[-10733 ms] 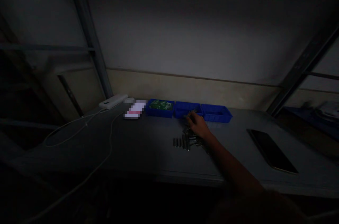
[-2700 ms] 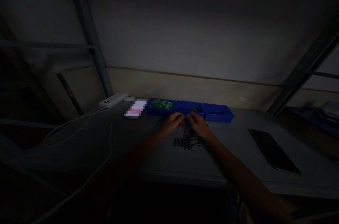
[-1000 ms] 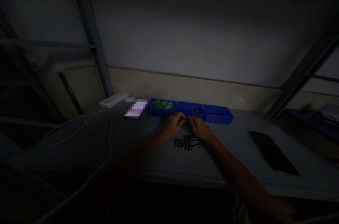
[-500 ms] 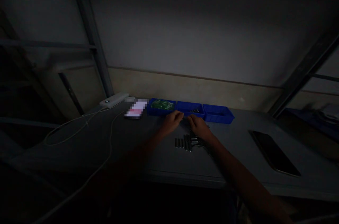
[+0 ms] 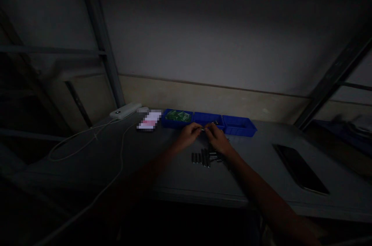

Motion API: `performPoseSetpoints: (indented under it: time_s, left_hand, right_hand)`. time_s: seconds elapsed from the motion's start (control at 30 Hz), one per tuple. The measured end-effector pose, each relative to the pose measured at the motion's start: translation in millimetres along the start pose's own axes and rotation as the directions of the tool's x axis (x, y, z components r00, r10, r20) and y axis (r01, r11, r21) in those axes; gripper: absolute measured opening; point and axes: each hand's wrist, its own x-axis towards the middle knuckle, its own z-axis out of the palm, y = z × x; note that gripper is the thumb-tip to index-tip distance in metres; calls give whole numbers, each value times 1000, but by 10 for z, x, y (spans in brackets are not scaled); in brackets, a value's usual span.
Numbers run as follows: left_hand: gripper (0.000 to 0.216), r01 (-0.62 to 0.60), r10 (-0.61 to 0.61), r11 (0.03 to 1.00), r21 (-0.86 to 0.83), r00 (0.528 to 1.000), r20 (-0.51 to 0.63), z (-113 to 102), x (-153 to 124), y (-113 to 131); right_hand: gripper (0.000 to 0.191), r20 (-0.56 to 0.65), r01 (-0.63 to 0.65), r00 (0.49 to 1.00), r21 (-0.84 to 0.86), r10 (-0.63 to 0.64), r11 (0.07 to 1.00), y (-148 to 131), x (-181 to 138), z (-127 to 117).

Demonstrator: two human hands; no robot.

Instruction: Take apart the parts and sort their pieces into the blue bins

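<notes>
Left hand (image 5: 188,136) and right hand (image 5: 217,140) pinch a small part (image 5: 203,129) between their fingertips, just before the middle bin (image 5: 208,121). Below them a pile (image 5: 205,157) lies on the worktop (image 5: 162,160), likely kept within easy reach.

Taking the spot where the left hand (image 5: 188,136) and right hand (image 5: 217,139) meet fingertip to fingertip as the centre of the flat grey table (image 5: 174,172): a row of small metal cylinders (image 5: 200,157) lies just beside them at 6 o'clock. At 12 o'clock three blue plastic bins (image 5: 240,126) sit edge to edge along the wall. At 10 o'clock there's a white oblong power bank (image 5: 124,110), its white cable (image 5: 116,172) trailing toward 7. A flat black phone (image 5: 299,168) lies well apart at 4 o'clock.
</notes>
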Motion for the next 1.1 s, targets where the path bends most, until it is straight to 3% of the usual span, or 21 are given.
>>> performPoseSetpoints:
  time_s: [0.3,0.6,0.73,0.9,1.1]
  left_hand:
    - [18,-8,6,993,-119,1000,-18,39,10,-36]
    - [36,167,-167,986,-3,985,-38,-14,18,11]
    - [30,121,-121,992,28,992,-23,-23,-1,32]
    - [16,46,-47,996,-81,999,-16,-23,-9,55]
    - [14,22,-25,985,-172,999,-20,10,-14,45]
  right_hand:
    - [26,-14,0,1000,50,0,999,36,15,39]
    - [16,1,75,997,38,-75,996,-5,-4,24]
    - [17,28,33,999,7,-33,999,-33,-12,9]
    - [24,44,-9,999,-29,10,1000,-34,-15,5]
    - [29,62,-13,998,-100,19,995,-5,-6,23]
